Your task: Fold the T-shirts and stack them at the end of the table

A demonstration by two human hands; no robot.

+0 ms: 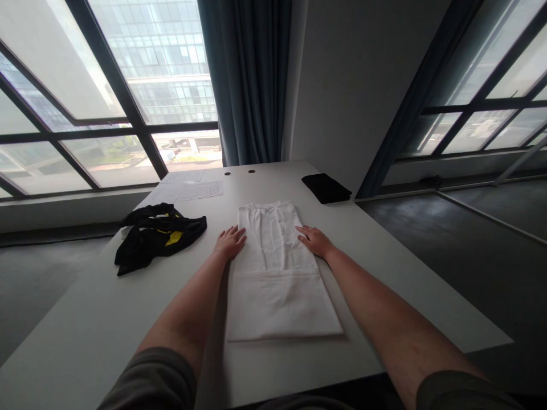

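A white T-shirt [282, 302], folded into a long narrow shape, lies in front of me with its neckline at the far end. A fold line runs across its middle, and creases show on the far half. My left hand [231, 242] rests flat at its left edge, fingers stretched out and touching the cloth. On the opposite edge lies my right hand [315, 240], its fingers spread over the fabric. Neither hand grips anything.
The shirt is on a white table [179, 319]. A crumpled black garment with yellow patches [158, 233] lies to the left, a folded black cloth [327, 188] at the back right. Papers [200, 190] sit at the far left, near two cable holes. Beyond are windows and a curtain [252, 85].
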